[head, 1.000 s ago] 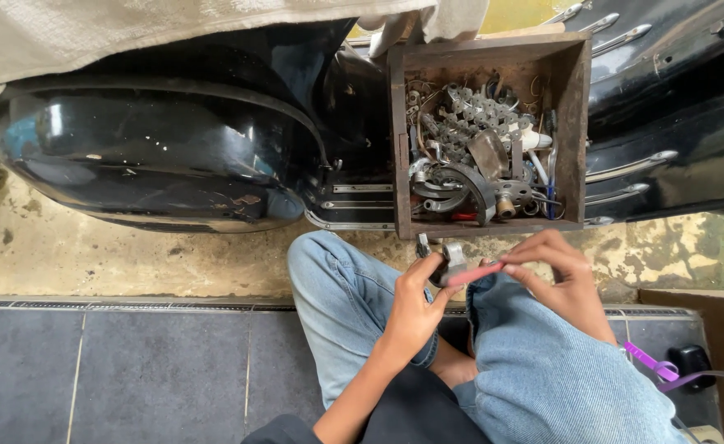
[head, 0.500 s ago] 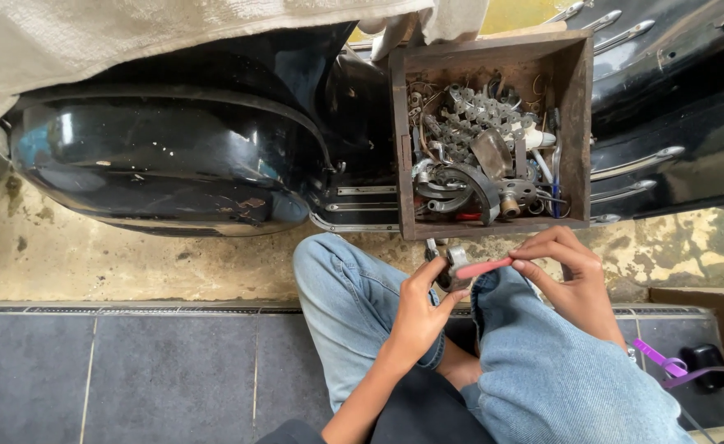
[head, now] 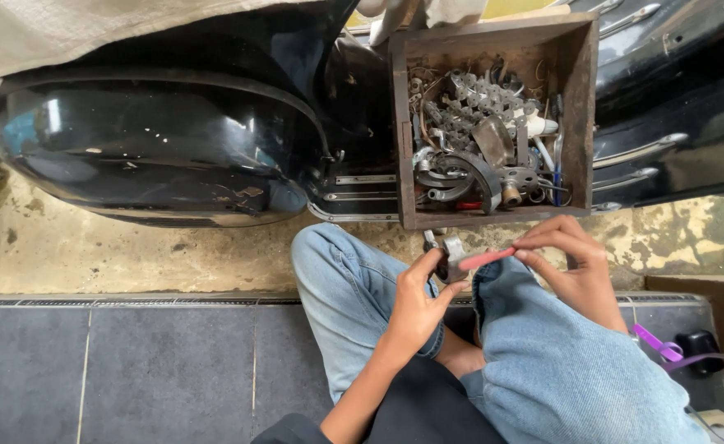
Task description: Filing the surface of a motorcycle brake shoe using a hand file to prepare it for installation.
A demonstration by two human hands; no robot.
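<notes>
Betw. knees, metal part (head: 451, 251) in left hand (head: 418, 300) fingers (head: 424, 265).

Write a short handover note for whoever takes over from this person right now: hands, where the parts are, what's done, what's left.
Left hand: grips a small metal part over the knees.
Right hand: pinches a thin red tool, its tip against that part.
Parts: the wooden box of mixed metal pieces stands on the floor ahead, beside the black vehicle body.
Done: part and tool are in hand and brought together.
Left: the work on the part looks unfinished; it is not back in the box.
</notes>
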